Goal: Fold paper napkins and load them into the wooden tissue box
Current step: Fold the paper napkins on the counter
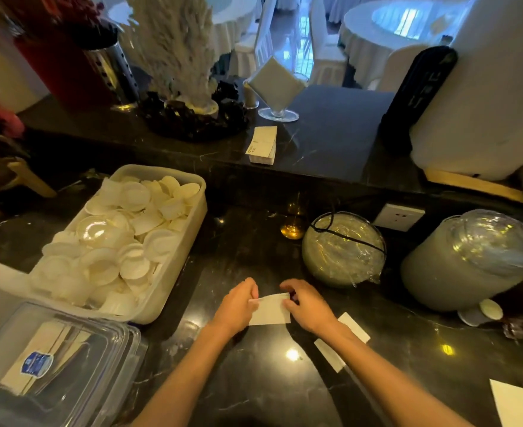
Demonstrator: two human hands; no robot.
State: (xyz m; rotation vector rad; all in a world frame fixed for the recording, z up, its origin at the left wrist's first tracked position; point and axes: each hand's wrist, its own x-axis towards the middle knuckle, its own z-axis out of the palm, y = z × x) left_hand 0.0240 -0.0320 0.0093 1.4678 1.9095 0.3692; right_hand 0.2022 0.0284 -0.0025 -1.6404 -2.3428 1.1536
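Observation:
A white paper napkin (270,310) lies on the dark marble counter (254,380), folded into a small rectangle. My left hand (237,306) pinches its left edge and my right hand (307,306) pinches its upper right corner. A folded napkin strip (354,327) lies just right of my right wrist, and another strip (329,355) lies partly under that forearm. One more white sheet (515,405) sits at the bottom right. A stack of napkins (262,145) rests on the raised ledge. No wooden tissue box is in view.
A plastic tub of white shells (124,241) stands to the left, with clear lidded containers (54,365) in front of it. Two plastic-wrapped stacks of dishes (343,249) (469,260) stand to the right. A glass napkin holder (277,87) and coral ornament (177,50) stand on the ledge.

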